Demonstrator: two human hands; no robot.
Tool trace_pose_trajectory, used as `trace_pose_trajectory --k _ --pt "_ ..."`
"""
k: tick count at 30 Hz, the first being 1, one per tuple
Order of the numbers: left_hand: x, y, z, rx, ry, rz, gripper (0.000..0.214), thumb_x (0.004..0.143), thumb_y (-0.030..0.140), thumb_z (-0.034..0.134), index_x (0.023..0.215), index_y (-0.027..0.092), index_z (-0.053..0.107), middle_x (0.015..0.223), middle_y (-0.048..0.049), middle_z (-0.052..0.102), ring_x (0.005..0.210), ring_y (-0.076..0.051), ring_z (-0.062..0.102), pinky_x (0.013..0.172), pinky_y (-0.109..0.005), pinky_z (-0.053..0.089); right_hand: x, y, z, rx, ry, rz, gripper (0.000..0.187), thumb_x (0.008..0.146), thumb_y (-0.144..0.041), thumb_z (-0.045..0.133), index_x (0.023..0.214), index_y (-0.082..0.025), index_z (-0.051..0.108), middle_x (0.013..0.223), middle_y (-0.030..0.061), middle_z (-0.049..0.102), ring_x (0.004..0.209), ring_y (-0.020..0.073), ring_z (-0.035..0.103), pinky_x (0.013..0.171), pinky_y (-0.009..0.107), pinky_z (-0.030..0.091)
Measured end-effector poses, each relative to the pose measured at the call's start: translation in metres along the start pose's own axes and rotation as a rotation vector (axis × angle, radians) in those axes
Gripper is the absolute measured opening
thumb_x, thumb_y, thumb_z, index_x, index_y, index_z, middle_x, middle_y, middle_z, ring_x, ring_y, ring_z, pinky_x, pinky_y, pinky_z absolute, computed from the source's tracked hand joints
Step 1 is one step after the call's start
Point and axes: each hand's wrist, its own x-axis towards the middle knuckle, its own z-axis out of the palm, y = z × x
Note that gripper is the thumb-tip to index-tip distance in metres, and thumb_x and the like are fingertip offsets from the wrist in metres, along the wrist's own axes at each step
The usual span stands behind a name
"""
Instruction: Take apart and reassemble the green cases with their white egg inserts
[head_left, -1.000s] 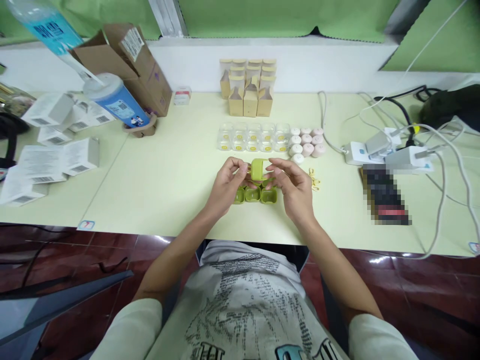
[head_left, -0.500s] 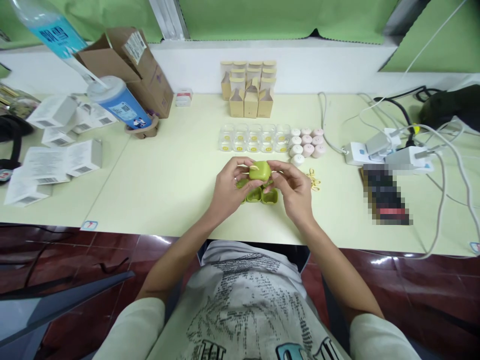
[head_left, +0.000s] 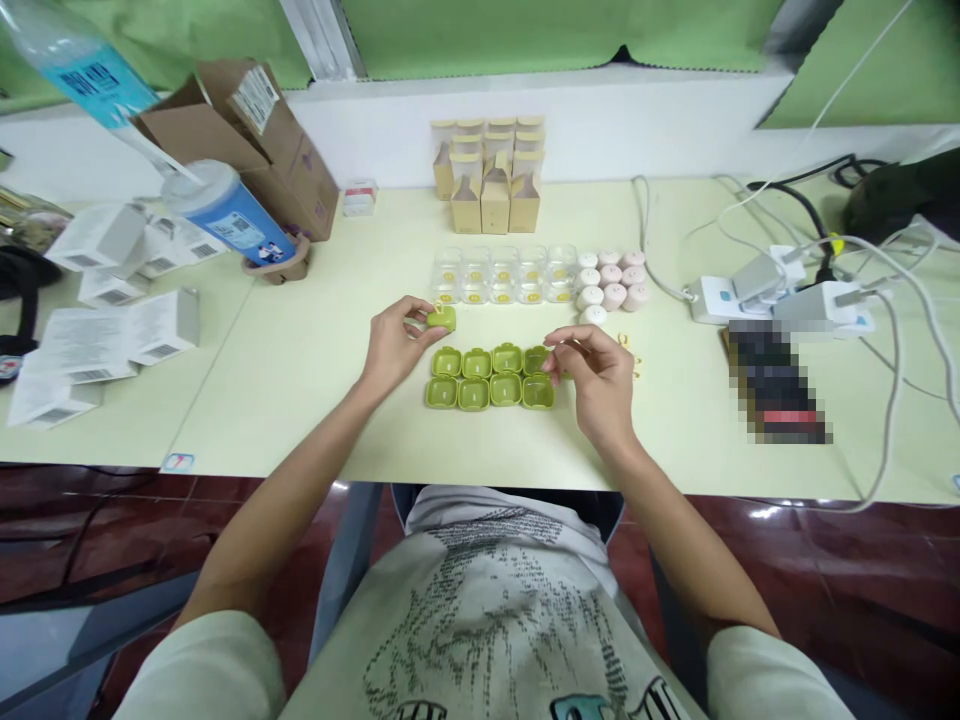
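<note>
My left hand [head_left: 401, 345] pinches a small closed green case [head_left: 442, 319] with a yellow loop on top, at the left just above the table. Several open, hollow green case halves [head_left: 474, 393] lie in two rows in front of me, their insides facing up. My right hand [head_left: 600, 385] hovers at the right end of these rows, its fingers loosely bent and apart with nothing visible in them. It partly covers the upper right case half. Small yellow loops [head_left: 624, 341] lie just beyond my right hand, partly hidden by it.
Clear plastic containers with yellow marks [head_left: 476, 275] stand behind the green halves, beside white and pink rolls [head_left: 613, 296]. Open small cardboard boxes [head_left: 495, 205] stand near the wall. White boxes [head_left: 94, 340] lie left; a power strip [head_left: 731, 302] and cables are right.
Both hands held the green case over the rows. My left hand has carried it left, while my right hand has let go and stayed at the right. The green halves are now uncovered.
</note>
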Motion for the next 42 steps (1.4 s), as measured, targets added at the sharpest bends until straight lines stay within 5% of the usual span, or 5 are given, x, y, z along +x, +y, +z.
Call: trace_pose_trajectory --k 20,26,30,34,42 --pt "-0.003 -0.004 0.011 -0.005 0.071 0.015 0.023 0.090 0.015 0.081 0.108 0.023 0.070 0.110 -0.0059 0.083 0.100 -0.020 0.078 0.083 -0.030 0.063 0.006 -0.018 -0.019 -0.050 0.043 -0.103 0.006 0.094 -0.030 0.075 0.091 -0.028 0.080 0.075 -0.0011 0.071 0.065 0.0175 0.068 0.058 0.034 0.055" --pt "-0.005 0.002 0.009 0.008 0.076 0.013 0.022 0.091 0.015 0.079 0.109 0.022 0.069 0.116 -0.0077 0.083 0.101 -0.020 0.079 0.083 -0.031 0.062 0.024 -0.047 -0.089 -0.693 0.090 -0.187 0.016 0.095 -0.023 0.067 0.098 -0.025 0.083 0.091 0.0053 0.082 0.073 0.0226 0.075 0.067 0.038 0.057" --pt "-0.020 0.023 -0.003 0.039 0.095 0.163 0.013 0.097 0.023 0.076 0.110 0.024 0.072 0.120 -0.0075 0.083 0.105 -0.022 0.078 0.087 -0.033 0.063 0.030 -0.044 -0.119 -1.120 -0.161 -0.049 0.013 0.095 -0.018 0.073 0.102 -0.024 0.082 0.102 0.0074 0.084 0.076 0.0239 0.075 0.080 0.042 0.057" --pt "-0.039 0.061 0.007 0.033 -0.132 0.367 0.007 0.104 0.028 0.069 0.106 0.024 0.075 0.110 -0.0058 0.083 0.104 -0.024 0.076 0.091 -0.038 0.062 0.033 -0.030 -0.117 -1.304 -0.290 0.066 0.017 0.095 -0.026 0.082 0.111 -0.024 0.082 0.112 0.0103 0.081 0.080 0.0245 0.074 0.075 0.037 0.050" --pt "-0.041 0.124 0.100 0.497 -0.569 0.703 0.040 0.102 0.020 0.080 0.140 0.016 0.069 0.138 -0.0177 0.079 0.138 -0.039 0.063 0.112 -0.051 0.057 0.036 -0.017 -0.103 -1.376 -0.219 0.023 0.009 0.102 -0.029 0.069 0.103 -0.022 0.075 0.110 0.0131 0.083 0.083 0.0288 0.073 0.076 0.040 0.046"
